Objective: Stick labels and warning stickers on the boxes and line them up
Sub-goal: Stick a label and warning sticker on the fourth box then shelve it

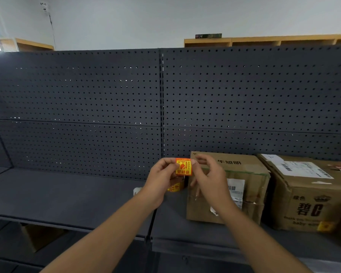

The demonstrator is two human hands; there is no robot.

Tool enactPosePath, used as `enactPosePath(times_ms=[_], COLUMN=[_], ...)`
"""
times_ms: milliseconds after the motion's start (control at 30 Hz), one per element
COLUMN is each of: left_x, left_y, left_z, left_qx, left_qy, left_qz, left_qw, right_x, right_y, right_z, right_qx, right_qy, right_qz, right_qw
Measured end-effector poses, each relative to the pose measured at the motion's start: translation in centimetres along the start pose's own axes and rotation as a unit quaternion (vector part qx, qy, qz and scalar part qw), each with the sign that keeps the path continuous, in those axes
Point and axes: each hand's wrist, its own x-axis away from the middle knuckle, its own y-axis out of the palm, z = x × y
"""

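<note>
One small warning sticker [183, 166], yellow with red print, is held up in the air between both hands, just in front of the left top edge of a cardboard box. The left hand [161, 179] pinches its left edge between thumb and fingertips; the right hand [209, 176] pinches its right edge the same way, the other fingers loosely curled. Below the sticker, partly hidden behind the left hand, a roll of the same yellow stickers [175, 187] lies on the shelf, and a scrap of white paper [136, 191] shows just left of the left wrist.

The nearer box [242, 192] stands on the dark grey shelf [67, 196] right behind the right hand. It has dark characters printed on top, green tape along its upper front edge and a white barcode label [235, 188] on its front face. Just beside it on the right stands a second box [307, 198], with a large white shipping label [301, 169] on top, bold black print on its front and a small yellow sticker [326, 226] near its lower right corner.

Behind the shelf rises a dark pegboard back panel [87, 99]. Over it, wooden cubby shelves [264, 41] run along a pale wall. Under the shelf at lower left, another cardboard box [37, 237] sits in shadow.
</note>
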Motion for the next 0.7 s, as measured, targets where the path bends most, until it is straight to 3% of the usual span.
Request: enactPosePath(times_ms=[233, 300, 700], left_x=[0.1, 0.2, 1.1], left_y=[2.2, 2.9, 10.7], left_z=[1.1, 1.4, 1.3], left_qx=[-0.169, -0.197, -0.116], left_qy=[0.091, 0.109, 0.138], left_qz=[-0.053, -0.063, 0.014], left_qw=[0.98, 0.972, 0.984], right_x=[-3.7, -4.1, -3.6], right_y=[-4.2, -5.4, -7.9], right_z=[-1.2, -1.4, -1.7], right_qx=[0.065, 0.072, 0.033], right_qy=[-0.002, -0.014, -0.051], right_qz=[-0.144, -0.152, 0.053], right_qw=[0.987, 0.986, 0.997])
